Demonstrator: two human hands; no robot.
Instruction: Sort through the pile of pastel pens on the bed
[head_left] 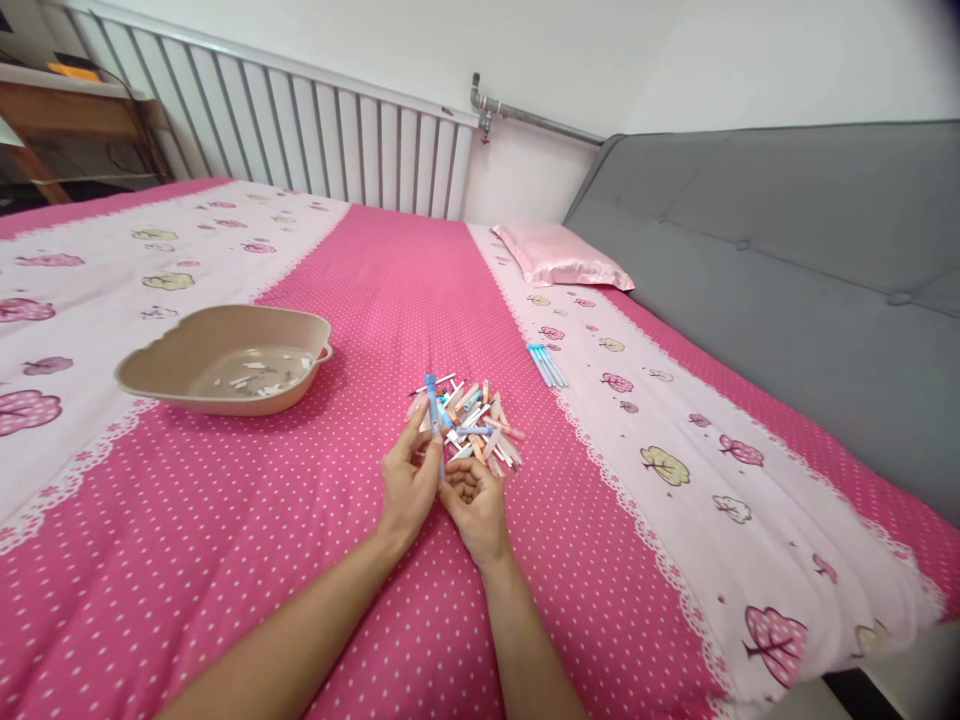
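Between my two hands a slim blue pen (433,405) stands nearly upright, its darker blue end at the top. My left hand (409,475) is closed round the middle of its barrel. The fingertips of my right hand (474,505) pinch the pen's lower end, the other fingers curled. Just beyond the hands lies a loose pile of pen parts (480,425) in white, peach, pink and blue; my hands hide its near left side. To the right, several assembled blue pens (547,365) lie side by side.
A beige plastic basin (225,400) with small white pieces inside stands on the left of the pink dotted bedspread (337,600). A pink pillow (562,255) lies at the far right, against a grey padded headboard (780,230). A white radiator (300,115) lines the back wall.
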